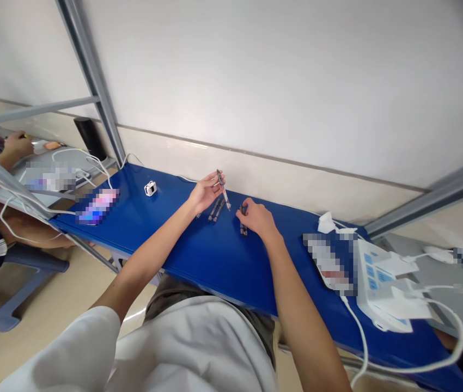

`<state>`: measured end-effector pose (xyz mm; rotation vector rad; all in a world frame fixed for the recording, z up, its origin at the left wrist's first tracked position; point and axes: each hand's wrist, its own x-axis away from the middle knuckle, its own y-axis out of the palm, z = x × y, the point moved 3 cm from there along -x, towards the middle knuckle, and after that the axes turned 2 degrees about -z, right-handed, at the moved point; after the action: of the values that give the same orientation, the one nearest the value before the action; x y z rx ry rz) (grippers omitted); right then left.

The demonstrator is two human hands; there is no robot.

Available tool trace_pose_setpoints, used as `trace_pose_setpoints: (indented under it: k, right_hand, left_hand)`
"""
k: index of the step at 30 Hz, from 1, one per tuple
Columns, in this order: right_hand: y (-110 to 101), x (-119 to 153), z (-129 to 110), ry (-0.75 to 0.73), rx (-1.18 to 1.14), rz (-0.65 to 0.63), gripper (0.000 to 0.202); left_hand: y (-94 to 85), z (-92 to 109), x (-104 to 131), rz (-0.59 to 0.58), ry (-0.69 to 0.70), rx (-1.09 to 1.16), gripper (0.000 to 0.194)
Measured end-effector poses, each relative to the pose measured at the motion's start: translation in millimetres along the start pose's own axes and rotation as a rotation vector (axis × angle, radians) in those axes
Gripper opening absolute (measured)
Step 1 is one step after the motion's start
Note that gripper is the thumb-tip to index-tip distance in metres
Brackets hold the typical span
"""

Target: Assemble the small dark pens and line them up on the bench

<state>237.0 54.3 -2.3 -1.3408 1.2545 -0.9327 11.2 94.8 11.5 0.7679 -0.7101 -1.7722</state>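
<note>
A slim dark and clear pen point(224, 191) is held tilted in my left hand point(206, 195), pinched near its upper end with the lower tip pointing down at the table. Below that hand, several similar pens point(215, 211) lie side by side on the blue table point(199, 256). To the right, my right hand point(258, 216) has its thumb and fingers closed around the upper part of dark pens point(243, 228). Their lower ends show beneath the fingers, and how many it grips is hidden.
Left of my hands are a small white device point(150, 188) and a lit phone point(98, 207). On the right, another phone point(331, 264) lies beside a white power strip point(374, 283) with cables. Another person's hands point(17, 146) work at a neighbouring desk, past a metal frame post point(88, 71).
</note>
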Motion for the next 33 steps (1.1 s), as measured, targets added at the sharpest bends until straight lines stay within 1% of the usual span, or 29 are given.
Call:
trace_pose_setpoints:
  k: [4, 8, 10, 12, 14, 16, 19, 21, 24, 27, 33]
  right_hand:
    - [0, 0, -2, 0.014, 0.021, -0.007, 0.039]
    - [-1, 0, -5, 0.008, -0.007, 0.05, 0.036]
    - [-3, 1, -10, -0.046, -0.065, 0.088, 0.032]
    - [-5, 4, -18, -0.137, -0.139, 0.116, 0.03]
    - [-7, 7, -28, -0.221, -0.213, 0.138, 0.031]
    - [-5, 9, -36, -0.275, -0.302, 0.147, 0.035]
    - [1, 10, -44, -0.326, -0.469, 0.14, 0.033]
    - [5, 7, -44, -0.318, -0.549, 0.151, 0.032]
    - [9, 4, -41, -0.28, -0.592, 0.165, 0.031]
    - [10, 2, -40, -0.261, -0.563, 0.172, 0.034]
    - [11, 3, -42, -0.269, -0.516, 0.162, 0.039]
  left_hand:
    - [0.9, -3, 1, -0.044, -0.022, -0.018, 0.027]
    - [1.3, -8, 2, -0.025, -0.021, -0.061, 0.026]
    - [1.4, -13, 2, 0.0, -0.034, -0.1, 0.027]
    - [0.9, -19, 3, 0.031, -0.04, -0.144, 0.027]
    - [0.1, -25, 4, 0.062, -0.029, -0.178, 0.028]
    - [-0.6, -30, 5, 0.078, -0.011, -0.191, 0.028]
    - [-0.8, -35, 5, 0.074, -0.001, -0.182, 0.029]
    - [-0.1, -35, 5, 0.069, 0.002, -0.171, 0.03]
    - [3.2, -32, 6, 0.03, 0.014, -0.189, 0.031]
    - [7.3, -30, 8, -0.013, 0.021, -0.217, 0.032]
    - [11.6, -28, 10, -0.055, 0.0, -0.162, 0.032]
